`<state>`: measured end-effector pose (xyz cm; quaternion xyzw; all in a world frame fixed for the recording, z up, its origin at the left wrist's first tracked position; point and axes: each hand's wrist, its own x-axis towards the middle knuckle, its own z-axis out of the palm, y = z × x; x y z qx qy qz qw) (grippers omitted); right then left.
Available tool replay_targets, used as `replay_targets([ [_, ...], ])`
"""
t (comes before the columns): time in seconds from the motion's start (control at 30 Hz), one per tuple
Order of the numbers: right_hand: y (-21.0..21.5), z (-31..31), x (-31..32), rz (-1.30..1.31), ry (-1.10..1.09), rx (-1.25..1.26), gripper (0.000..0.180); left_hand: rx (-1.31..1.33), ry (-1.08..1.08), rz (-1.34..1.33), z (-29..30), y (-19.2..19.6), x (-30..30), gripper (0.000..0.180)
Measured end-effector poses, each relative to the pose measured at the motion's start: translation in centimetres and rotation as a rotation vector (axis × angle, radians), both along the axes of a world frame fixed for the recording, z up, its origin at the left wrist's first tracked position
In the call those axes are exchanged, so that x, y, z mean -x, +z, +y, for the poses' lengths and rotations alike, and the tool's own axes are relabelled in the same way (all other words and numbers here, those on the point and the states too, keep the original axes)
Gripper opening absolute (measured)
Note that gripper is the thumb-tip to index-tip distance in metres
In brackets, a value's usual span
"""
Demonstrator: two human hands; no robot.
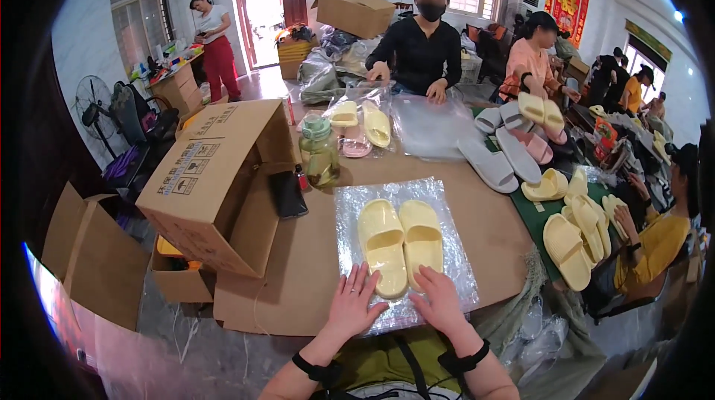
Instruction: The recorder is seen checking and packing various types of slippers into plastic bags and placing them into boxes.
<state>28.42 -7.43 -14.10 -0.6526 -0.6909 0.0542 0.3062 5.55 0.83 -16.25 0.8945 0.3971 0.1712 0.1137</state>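
A pair of pale yellow slide slippers (385,255) lies side by side in front of me, toes pointing away. They lie on or inside a shiny transparent plastic bag (456,270); I cannot tell which. My left hand (351,308) rests flat over the bag's near left part, fingers apart, beside the left slipper's heel. At the right slipper's heel, my right hand (436,297) lies with its fingers stretched out on the bag. Neither hand holds anything. Dark bands circle both wrists.
Brown cardboard (290,292) covers the table. An open carton (216,169), a black phone (287,194) and a green-lidded jar (319,154) stand left. Bagged slippers (377,124) and stacked plastic bags (432,128) lie ahead. More slippers (566,251) are piled right, near co-workers.
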Motion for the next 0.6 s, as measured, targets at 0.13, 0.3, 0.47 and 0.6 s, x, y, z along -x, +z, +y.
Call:
replay_targets([
  [0.13, 2.5, 3.1, 0.3, 0.105, -0.141, -0.101, 0.033, -0.016, 0.003, -0.010, 0.0, 0.1, 0.1, 0.078],
  [0.3, 2.3, 9.0, 0.4, 0.018, -0.321, 0.076, 0.043, 0.006, 0.002, 0.037, -0.1, 0.3, 0.1, 0.078],
  [0.47, 1.3, 12.3, 2.0, -0.211, -0.357, 0.058, 0.051, -0.003, -0.020, -0.005, 0.1, -0.3, 0.2, 0.080],
  [0.6, 1.2, 13.2, 2.3, -0.150, -0.365, 0.173, 0.051, 0.045, -0.002, -0.010, 0.1, -0.1, 0.2, 0.082],
])
